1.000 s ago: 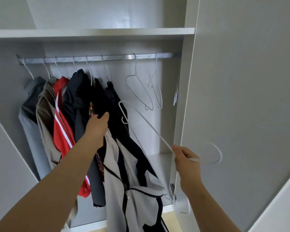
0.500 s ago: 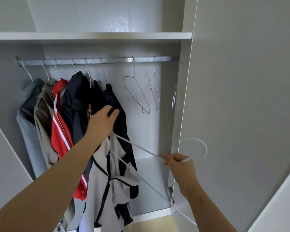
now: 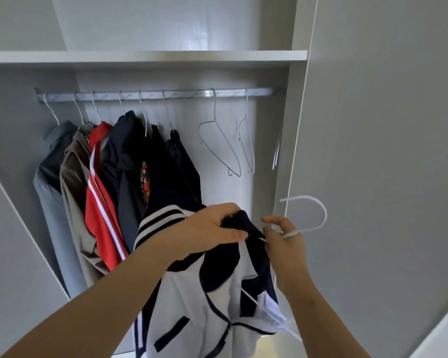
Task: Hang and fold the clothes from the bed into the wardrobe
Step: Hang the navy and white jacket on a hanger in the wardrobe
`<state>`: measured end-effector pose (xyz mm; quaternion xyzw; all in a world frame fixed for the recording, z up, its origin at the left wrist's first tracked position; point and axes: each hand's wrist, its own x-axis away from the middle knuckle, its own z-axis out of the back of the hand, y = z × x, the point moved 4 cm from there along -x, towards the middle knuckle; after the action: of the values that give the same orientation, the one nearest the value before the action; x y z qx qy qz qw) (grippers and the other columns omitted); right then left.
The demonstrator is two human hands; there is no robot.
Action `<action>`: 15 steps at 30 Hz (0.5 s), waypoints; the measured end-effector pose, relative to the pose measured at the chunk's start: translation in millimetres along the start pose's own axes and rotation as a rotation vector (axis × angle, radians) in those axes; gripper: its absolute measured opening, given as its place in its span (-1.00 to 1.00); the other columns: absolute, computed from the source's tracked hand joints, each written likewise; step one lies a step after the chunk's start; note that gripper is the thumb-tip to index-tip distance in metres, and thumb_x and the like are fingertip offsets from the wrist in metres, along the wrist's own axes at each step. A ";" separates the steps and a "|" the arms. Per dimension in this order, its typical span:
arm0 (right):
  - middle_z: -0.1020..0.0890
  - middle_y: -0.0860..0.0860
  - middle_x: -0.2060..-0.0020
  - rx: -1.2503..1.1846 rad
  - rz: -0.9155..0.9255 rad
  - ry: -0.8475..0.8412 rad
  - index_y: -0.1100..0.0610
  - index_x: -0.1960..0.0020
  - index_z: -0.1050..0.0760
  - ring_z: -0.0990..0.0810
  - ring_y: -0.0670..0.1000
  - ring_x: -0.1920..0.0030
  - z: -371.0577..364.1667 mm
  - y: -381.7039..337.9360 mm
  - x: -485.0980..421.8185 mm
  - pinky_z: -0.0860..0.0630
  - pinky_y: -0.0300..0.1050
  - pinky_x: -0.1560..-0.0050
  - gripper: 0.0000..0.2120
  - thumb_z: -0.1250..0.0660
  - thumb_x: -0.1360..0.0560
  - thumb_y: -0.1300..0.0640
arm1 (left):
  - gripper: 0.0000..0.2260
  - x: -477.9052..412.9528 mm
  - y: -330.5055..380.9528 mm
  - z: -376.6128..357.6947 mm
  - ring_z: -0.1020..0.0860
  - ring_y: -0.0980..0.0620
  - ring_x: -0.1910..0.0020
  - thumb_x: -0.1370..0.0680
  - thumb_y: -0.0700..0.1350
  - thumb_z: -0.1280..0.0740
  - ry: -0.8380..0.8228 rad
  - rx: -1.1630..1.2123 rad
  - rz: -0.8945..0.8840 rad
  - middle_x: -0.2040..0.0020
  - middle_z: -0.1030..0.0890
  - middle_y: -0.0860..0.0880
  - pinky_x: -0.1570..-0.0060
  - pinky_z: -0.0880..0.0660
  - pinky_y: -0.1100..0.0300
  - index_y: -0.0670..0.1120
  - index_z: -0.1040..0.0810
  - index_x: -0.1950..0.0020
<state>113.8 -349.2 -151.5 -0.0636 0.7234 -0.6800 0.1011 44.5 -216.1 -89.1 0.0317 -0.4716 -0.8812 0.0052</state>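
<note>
The white and blue jacket (image 3: 204,301) is going onto the white hanger (image 3: 323,215), held up below the rail (image 3: 186,95). The left hand (image 3: 212,231) grips the jacket's top, and the right hand (image 3: 285,244) holds the hanger. Next, the hanger should slide into both shoulders.

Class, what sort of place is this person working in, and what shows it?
Most likely a home's built-in wardrobe, doors open: a metal rail carries clothes on wire hangers, empty hangers hang beside them, and a shelf runs above.
</note>
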 end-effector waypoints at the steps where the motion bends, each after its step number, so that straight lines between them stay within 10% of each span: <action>1: -0.33 0.02 0.54 0.036 0.030 -0.002 -0.02 0.12 -0.52 -0.26 -0.07 0.55 -0.2 -3.7 -1.2 -0.23 -0.28 0.55 -0.73 -0.20 -0.47 0.34 | -0.91 -0.6 1.0 -0.7 -0.53 0.14 0.18 -0.45 0.00 -0.40 0.025 -0.201 -0.032 0.19 -0.53 0.13 0.11 -0.50 0.22 0.12 -0.50 0.14; 6: -0.29 -0.06 0.59 0.110 0.107 -0.011 -0.08 0.12 -0.45 -0.23 -0.12 0.59 3.5 -9.7 -5.7 -0.23 -0.29 0.55 -0.71 -0.22 -0.46 0.33 | -0.48 -5.8 8.1 0.3 -0.46 -0.04 -0.12 -0.34 0.36 -0.18 0.441 -1.113 -0.260 -0.04 -0.53 0.03 -0.11 -0.32 0.07 0.09 -0.55 -0.14; 10: -0.33 -0.06 0.58 0.100 0.109 0.047 -0.07 0.07 -0.45 -0.28 -0.11 0.56 13.0 -5.9 -7.7 -0.28 -0.29 0.51 -0.77 -0.26 -0.48 0.27 | -0.53 -19.6 -11.6 -6.5 -0.55 0.08 0.15 -0.47 0.36 -0.06 0.241 -1.022 -0.171 0.17 -0.58 0.05 0.17 -0.46 0.17 0.05 -0.52 -0.02; 15: -0.49 -0.15 0.36 0.250 0.334 0.155 -0.11 0.03 -0.38 -0.46 -0.20 0.34 19.2 -21.3 -7.2 -0.36 -0.37 0.27 -0.82 -0.33 -0.49 0.11 | -0.62 -26.0 -5.2 -2.5 -0.54 0.13 0.26 -0.41 0.35 -0.19 0.447 -0.786 -0.180 0.28 -0.59 0.07 0.25 -0.46 0.20 0.08 -0.54 0.08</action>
<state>124.2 -367.7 -130.9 0.1225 0.6395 -0.7412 0.1634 70.7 -214.3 -93.5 0.2572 -0.0846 -0.9617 0.0419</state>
